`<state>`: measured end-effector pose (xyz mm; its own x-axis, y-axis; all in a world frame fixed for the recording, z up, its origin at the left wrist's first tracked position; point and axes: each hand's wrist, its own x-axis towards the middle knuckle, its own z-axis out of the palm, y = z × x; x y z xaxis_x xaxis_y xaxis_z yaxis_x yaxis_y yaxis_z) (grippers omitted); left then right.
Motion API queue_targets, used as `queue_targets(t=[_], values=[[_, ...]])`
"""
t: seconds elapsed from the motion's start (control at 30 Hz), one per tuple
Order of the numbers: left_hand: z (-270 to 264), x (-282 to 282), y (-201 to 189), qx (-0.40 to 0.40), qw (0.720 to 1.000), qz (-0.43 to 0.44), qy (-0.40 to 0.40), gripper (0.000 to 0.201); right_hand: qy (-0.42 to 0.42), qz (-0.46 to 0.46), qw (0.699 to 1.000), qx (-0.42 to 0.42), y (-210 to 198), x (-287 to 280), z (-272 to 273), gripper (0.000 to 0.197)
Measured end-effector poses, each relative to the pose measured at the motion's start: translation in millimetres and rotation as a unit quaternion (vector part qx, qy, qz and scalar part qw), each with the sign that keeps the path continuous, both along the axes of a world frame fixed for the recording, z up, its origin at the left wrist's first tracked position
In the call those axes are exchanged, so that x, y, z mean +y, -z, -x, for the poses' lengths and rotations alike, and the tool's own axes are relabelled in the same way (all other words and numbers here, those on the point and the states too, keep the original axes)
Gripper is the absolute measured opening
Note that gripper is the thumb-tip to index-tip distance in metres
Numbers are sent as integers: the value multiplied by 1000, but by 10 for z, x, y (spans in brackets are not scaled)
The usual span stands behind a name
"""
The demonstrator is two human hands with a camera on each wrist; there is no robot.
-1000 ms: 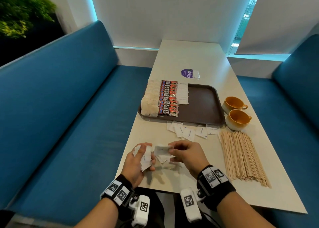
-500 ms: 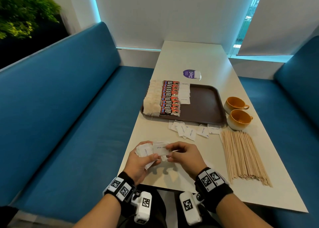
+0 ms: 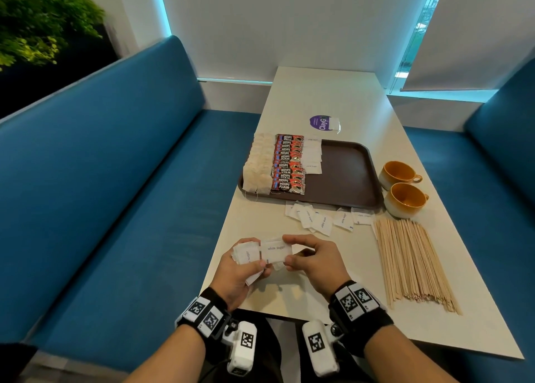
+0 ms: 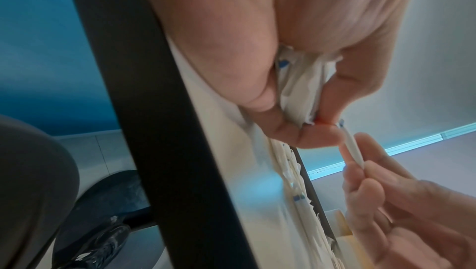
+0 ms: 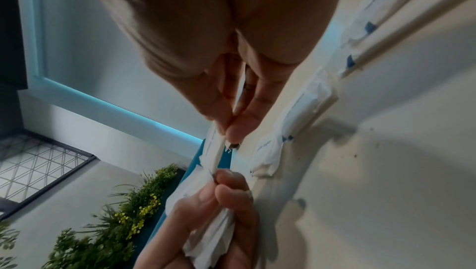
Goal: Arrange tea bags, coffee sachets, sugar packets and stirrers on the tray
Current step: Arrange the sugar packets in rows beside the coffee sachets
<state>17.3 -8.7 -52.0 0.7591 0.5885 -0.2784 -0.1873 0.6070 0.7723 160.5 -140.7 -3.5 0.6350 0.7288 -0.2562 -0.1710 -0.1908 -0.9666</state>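
Note:
My left hand (image 3: 246, 266) grips a fanned stack of white sugar packets (image 3: 245, 253) near the table's front edge. My right hand (image 3: 311, 259) pinches one packet (image 3: 276, 251) marked "white sugar" and holds it against that stack. In the left wrist view the stack (image 4: 300, 90) sits between thumb and fingers. In the right wrist view the single packet (image 5: 215, 147) is pinched edge-on. The brown tray (image 3: 347, 174) carries a row of tea bags (image 3: 257, 165), red coffee sachets (image 3: 288, 165) and sugar packets (image 3: 312, 156). Loose sugar packets (image 3: 321, 219) lie before the tray. Wooden stirrers (image 3: 411, 261) lie at the right.
Two orange cups (image 3: 401, 188) stand to the right of the tray. A purple sticker (image 3: 322, 123) is on the table beyond it. Blue bench seats (image 3: 115, 194) flank the white table (image 3: 333, 93). The tray's right half is bare.
My right hand has brought the single packet leftward to the stack in my left hand. Both hands have lifted slightly off the table.

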Motion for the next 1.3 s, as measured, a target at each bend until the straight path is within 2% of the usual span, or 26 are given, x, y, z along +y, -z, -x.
queue_targets(t=[0.13,0.27,0.47,0.6,0.67,0.73,0.8,0.9,1.07,1.3], values=[[1,4,24,6,1000,-21,3,47,15,-1,1000,10,11,-40,-33,45],[-33,-5,-38,12,1000,0,-10,36,-25,-2,999,19,-2,-32,-51,42],[3,31,43,9,1000,0,-12,44,-90,13,996,-1,20,10,-19,28],[-11,29,-4,-2,1000,13,-18,42,-72,22,997,-24,69,51,-58,18],[-25,9,-66,19,1000,21,-13,51,-59,33,997,-22,50,80,-159,17],[-27,4,-106,28,999,17,11,71,-50,37,997,-35,-23,120,-336,17],[-17,16,-120,5,999,16,42,80,-35,35,997,-59,-132,196,-577,16],[6,28,-123,-6,998,22,52,78,27,13,997,-68,-237,385,-1070,17],[22,64,-36,-31,997,21,63,57,106,28,990,-86,-235,744,-1962,19],[-18,90,-67,-19,998,26,62,58,92,163,976,-112,-126,1155,-2588,15]])
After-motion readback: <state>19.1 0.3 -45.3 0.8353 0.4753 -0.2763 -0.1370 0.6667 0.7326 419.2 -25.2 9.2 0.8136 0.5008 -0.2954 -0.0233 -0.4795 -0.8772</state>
